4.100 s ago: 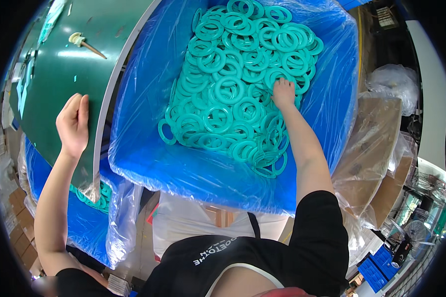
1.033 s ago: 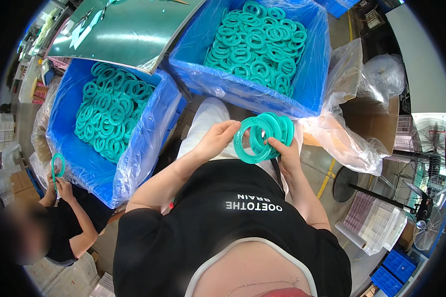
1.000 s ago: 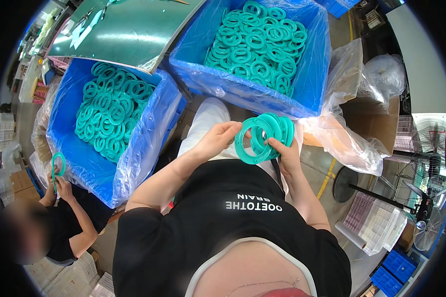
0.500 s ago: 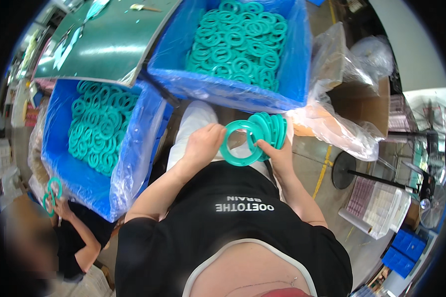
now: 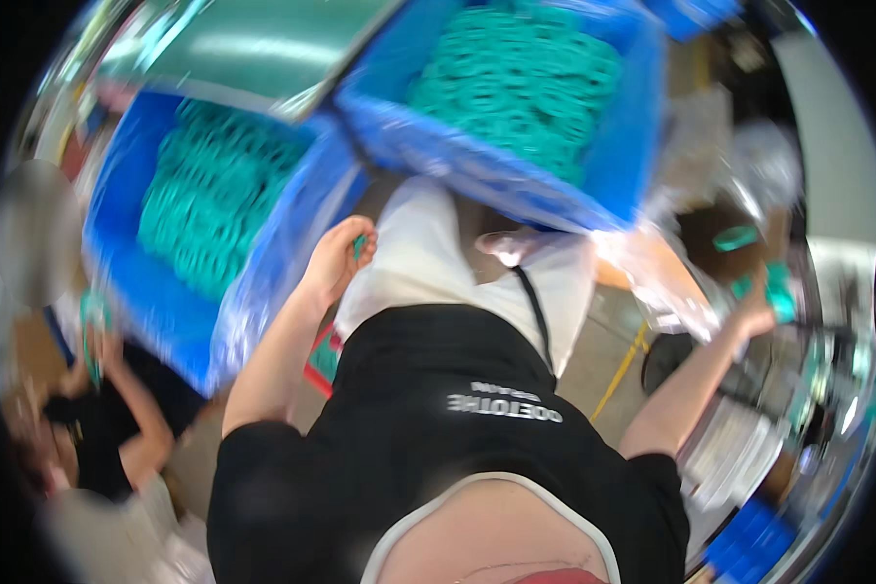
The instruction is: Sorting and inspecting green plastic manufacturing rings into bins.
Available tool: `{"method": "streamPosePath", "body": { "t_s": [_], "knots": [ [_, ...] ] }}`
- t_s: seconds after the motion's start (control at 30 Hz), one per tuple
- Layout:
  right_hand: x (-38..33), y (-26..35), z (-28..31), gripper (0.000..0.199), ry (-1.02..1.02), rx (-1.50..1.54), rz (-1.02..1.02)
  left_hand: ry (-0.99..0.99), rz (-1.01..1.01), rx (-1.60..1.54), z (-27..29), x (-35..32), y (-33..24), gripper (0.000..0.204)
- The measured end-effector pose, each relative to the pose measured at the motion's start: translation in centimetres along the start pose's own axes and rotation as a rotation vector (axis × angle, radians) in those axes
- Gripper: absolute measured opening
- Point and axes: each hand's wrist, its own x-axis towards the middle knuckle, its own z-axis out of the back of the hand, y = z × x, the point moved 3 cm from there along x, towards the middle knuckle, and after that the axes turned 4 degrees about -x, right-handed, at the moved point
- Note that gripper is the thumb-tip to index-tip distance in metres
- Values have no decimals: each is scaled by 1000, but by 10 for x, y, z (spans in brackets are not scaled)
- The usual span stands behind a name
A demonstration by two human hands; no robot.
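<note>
My left hand [image 5: 339, 258] is raised beside the left blue bin, fingers curled round a small teal piece [image 5: 359, 247] whose kind I cannot make out. Far out to the right, my right hand [image 5: 754, 313] grips a bunch of teal rings [image 5: 780, 294]; motion blur hides how many. A single teal ring [image 5: 735, 238] appears apart from that hand, in front of the brown cardboard box [image 5: 691, 255]. Many more teal rings [image 5: 516, 83] lie heaped in the far blue bin, and another heap of teal rings [image 5: 214, 185] fills much of the left one.
Clear plastic lines the far blue bin [image 5: 642, 146] and the left blue bin [image 5: 117, 229]. A green tabletop [image 5: 253, 49] stands at the upper left. Lower left, a co-worker's hand [image 5: 107, 348] holds teal rings. Blue crates [image 5: 749, 540] sit at the lower right.
My right hand has swung far right with the rings, away from my lap. My left hand has drawn back left. One ring now shows apart near the cardboard box. The whole view has shifted.
</note>
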Motion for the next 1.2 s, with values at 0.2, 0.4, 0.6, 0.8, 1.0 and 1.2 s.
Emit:
{"method": "streamPosePath", "body": {
  "t_s": [0.2,0.4,0.6,0.8,1.0,1.2],
  "knots": [
    [-103,137,38,18,503,856,-275,-487,116,193,175,-44,92,17],
    [-189,239,40,14,1012,1239,-215,-860,292,236,297,-73,227,23],
    [-231,274,44,16,1348,1239,-218,-1002,527,698,409,-128,308,37],
    [-259,275,58,16,1550,1298,-520,-682,497,399,303,-60,199,29],
    [-264,269,75,24,1530,1205,-147,-423,-372,917,90,-49,24,20],
    [-273,262,77,50,1303,955,475,361,102,437,-98,-24,2,46]
  ]
}}
